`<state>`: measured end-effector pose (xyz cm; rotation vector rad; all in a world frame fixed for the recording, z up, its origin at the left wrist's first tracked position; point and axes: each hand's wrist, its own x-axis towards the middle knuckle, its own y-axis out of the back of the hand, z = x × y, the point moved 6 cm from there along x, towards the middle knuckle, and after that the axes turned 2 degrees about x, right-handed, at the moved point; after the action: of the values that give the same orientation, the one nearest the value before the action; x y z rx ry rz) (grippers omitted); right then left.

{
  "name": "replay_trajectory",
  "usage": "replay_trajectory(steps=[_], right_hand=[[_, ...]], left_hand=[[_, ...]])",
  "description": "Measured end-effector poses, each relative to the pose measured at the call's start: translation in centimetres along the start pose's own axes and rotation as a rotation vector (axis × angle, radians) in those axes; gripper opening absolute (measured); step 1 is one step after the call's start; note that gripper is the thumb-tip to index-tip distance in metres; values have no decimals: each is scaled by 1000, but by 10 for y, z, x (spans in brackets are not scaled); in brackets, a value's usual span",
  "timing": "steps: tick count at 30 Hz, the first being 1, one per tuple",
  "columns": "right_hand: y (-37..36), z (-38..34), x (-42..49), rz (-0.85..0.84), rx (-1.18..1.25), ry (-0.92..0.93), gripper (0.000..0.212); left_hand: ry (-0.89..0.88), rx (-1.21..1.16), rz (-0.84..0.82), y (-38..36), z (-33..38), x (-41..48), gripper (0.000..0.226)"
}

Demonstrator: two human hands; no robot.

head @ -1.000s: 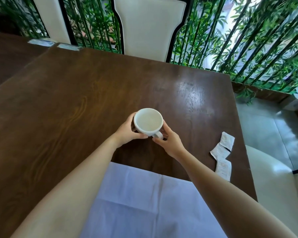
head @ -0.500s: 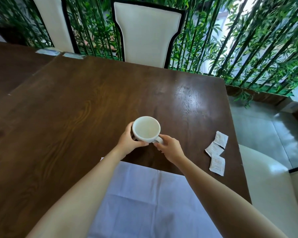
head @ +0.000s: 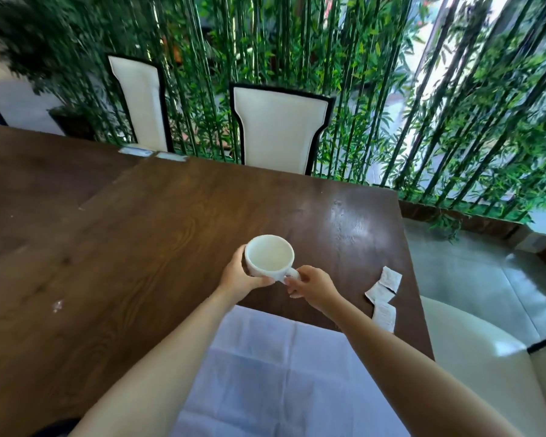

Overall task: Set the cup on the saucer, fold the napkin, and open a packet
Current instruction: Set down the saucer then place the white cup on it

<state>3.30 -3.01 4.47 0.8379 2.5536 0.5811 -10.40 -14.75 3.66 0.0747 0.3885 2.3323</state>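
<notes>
A white empty cup (head: 269,254) is held above the dark wooden table (head: 158,234). My left hand (head: 238,277) cups its left side and bottom. My right hand (head: 312,285) pinches the handle on the cup's right side. A pale lilac napkin (head: 275,373) lies unfolded flat on the table's near edge, between my forearms. Three white packets (head: 383,293) lie to the right, near the table's right edge. No saucer is in view.
Two white chairs (head: 278,127) with black trim stand at the table's far side, backed by green bamboo. A cream seat (head: 473,357) sits beside the table on the right. A second table (head: 29,171) adjoins on the left.
The view has tilted up, so more of the chairs and bamboo shows. Both hands still hold the cup in much the same grip above the table.
</notes>
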Motion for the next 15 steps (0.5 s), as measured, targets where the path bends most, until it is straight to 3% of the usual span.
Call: replay_trajectory(steps=[8,15], right_hand=[[3,-60,-40,-103,178,23,37],[-26,-107,-79,-338,249,75,26]], left_hand=[[-119,101,152,41,62,-49,83],[-157,120,258,91,86,-106,78]])
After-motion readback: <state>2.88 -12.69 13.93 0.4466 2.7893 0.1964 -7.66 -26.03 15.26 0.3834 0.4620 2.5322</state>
